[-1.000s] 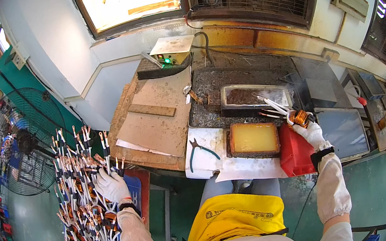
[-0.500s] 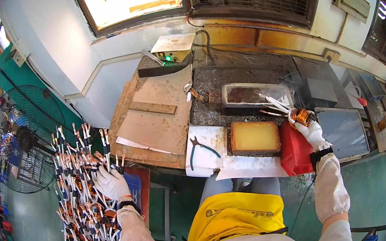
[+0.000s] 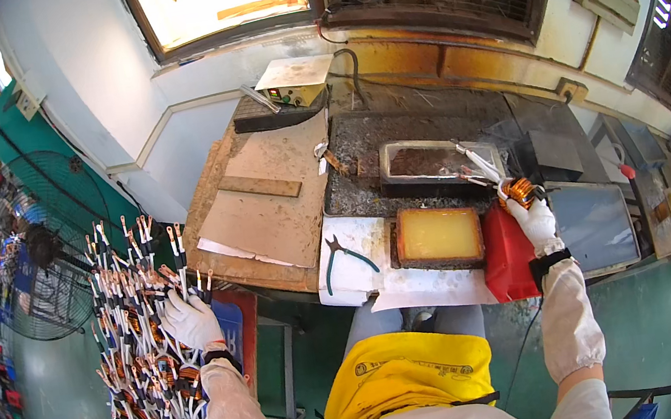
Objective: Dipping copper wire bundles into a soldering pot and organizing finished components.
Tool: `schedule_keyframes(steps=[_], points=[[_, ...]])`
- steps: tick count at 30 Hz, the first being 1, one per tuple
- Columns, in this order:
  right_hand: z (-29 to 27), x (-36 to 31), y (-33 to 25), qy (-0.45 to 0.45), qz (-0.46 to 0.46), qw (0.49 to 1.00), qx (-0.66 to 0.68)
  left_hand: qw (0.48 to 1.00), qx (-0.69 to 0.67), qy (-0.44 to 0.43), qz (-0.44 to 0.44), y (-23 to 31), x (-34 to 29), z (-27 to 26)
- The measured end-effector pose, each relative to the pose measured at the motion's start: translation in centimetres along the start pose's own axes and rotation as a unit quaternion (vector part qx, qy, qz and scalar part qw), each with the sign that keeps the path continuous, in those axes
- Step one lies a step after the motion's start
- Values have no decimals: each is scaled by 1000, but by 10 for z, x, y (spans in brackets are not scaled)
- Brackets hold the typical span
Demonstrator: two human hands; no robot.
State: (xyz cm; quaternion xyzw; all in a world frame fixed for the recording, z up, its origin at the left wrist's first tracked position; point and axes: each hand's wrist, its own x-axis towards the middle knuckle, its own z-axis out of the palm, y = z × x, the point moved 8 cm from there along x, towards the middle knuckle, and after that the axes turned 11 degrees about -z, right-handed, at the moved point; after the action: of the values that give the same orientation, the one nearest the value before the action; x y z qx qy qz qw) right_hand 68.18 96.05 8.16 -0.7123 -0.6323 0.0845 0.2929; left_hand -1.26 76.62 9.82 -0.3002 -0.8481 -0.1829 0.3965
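My right hand point(image 3: 537, 226), in a white glove, grips a copper-wound coil point(image 3: 522, 192) above the red container point(image 3: 508, 249). The coil's white leads point(image 3: 479, 163) point up and left, over the right end of a framed rectangular pot point(image 3: 432, 163) with a grey, shiny surface. My left hand point(image 3: 190, 320), also gloved, rests among the upright leads of a large heap of similar coils point(image 3: 151, 390). Its fingers look stretched out, with the tips partly lost among the leads. Many leads in the heap have dark sleeves and copper-coloured lug ends.
Left of the red container sits a tray of yellowish material point(image 3: 440, 235). Green-handled pliers point(image 3: 347, 261) lie on white paper. A control box point(image 3: 296, 82) stands at the back, with a wooden strip point(image 3: 259, 187) on cardboard nearer me. A fan point(image 3: 40, 242) stands at far left.
My right hand has tilted the coil, so its leads stand a little steeper over the pot. My left hand stays at the heap. The box's green light no longer glows brightly. The view has shifted slightly.
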Motion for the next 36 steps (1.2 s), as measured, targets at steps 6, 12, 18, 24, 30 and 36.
schedule_keyframes(steps=[6, 12, 18, 24, 30, 36], points=[[-7, -6, -20, 29, 14, 999, -9, 1000, -1, -6, -1, 0, 0, 2], [-5, -5, -22, 35, 17, 999, -14, 1000, -4, 1, -3, -2, -2, 2], [-8, -5, -31, 49, 19, 998, -45, 1000, -6, -6, -9, -4, -2, 6], [-9, -2, -33, 51, 12, 997, -53, 1000, -14, -2, -7, -3, -2, 4], [-8, 0, -31, 58, 1, 995, -77, 1000, -12, -12, -13, -4, -1, 7], [-7, 1, -31, 53, -2, 996, -75, 1000, -5, -11, -15, -4, -1, 5]])
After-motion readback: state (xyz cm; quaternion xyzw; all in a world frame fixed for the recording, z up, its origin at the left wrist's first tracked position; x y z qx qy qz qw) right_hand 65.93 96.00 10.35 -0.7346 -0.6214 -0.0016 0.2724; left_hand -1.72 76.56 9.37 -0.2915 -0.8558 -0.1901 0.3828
